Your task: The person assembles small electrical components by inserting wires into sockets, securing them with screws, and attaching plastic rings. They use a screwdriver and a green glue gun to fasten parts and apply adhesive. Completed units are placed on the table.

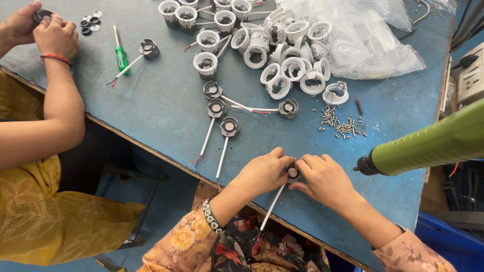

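Fingers of both hands close around a small round lamp holder (292, 173) near the front edge of a blue work surface (151, 106). The left hand (264, 171) pinches the dark, disc-shaped body from one side and the right hand (325, 179) from the other, fingertips pressed to its rim, so that only its pale centre shows between them. A white sheathed lead (271, 207) trails from the part over the surface's edge toward the person's floral sleeve.

The piece looks light and rigid, probably moulded plastic with a metal core, small enough to slip from the fingertips; the rim appears the safest place to take hold, as the thin lead is limp and would likely strain at its joint if pulled.

Just beyond the hands lie several finished-looking holders with leads (222, 113), red-tipped wires fanning out. Near them is a scatter of small screws (343, 126), and farther back a heap of white ring housings (282, 55) beside a clear plastic bag (363, 40). A green powered screwdriver (428, 146) hangs in from the right. At the far left a co-worker's hands (43, 27) work on a similar part, a green-handled screwdriver (120, 53) lying close by.
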